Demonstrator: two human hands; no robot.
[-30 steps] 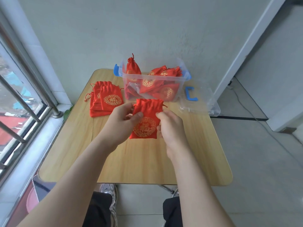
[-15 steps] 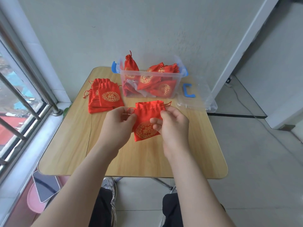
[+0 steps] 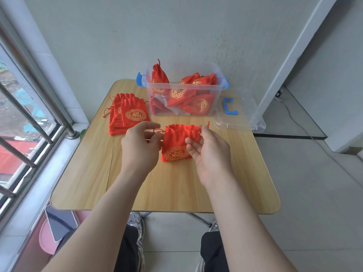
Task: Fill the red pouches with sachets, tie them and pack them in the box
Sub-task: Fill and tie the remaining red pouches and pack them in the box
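Two hands work one pouch at frame centre. Far left of the table (image 3: 176, 189): a stack of flat pouches (image 3: 127, 114), red with a gold print, unfilled by the look of them, cords trailing left.

Left hand (image 3: 140, 146), centre-left: grip is a thumb-and-forefinger pinch on the drawstring (image 3: 160, 131) where it comes out of the pouch's left side. The other fingers are loosely curled.

Red pouch (image 3: 176, 142), dead centre, between the hands: it looks held just above the table, though contact at the bottom edge can't be told. The mouth is gathered but not fully cinched. Whether a sachet is inside can't be seen.

Clear box (image 3: 218, 95), upper centre at the table's far edge, already holds several tied pouches.

Right hand (image 3: 210, 152), centre-right: the grip pinches the drawstring end at the pouch's right shoulder, palm up, spare fingers curled against the fabric.

Lid (image 3: 241, 114), right of the box, lies flat on the table with a blue clip (image 3: 228, 107) on it.

Handling, my read: thin satin-type cloth, very light, floppy and a bit slick. It won't hold shape, so take it by the cords or by the gathered neck, not the body. The step looks like cinching. Pull both cords outward evenly, or the mouth bunches lopsided. The knot is not yet made.
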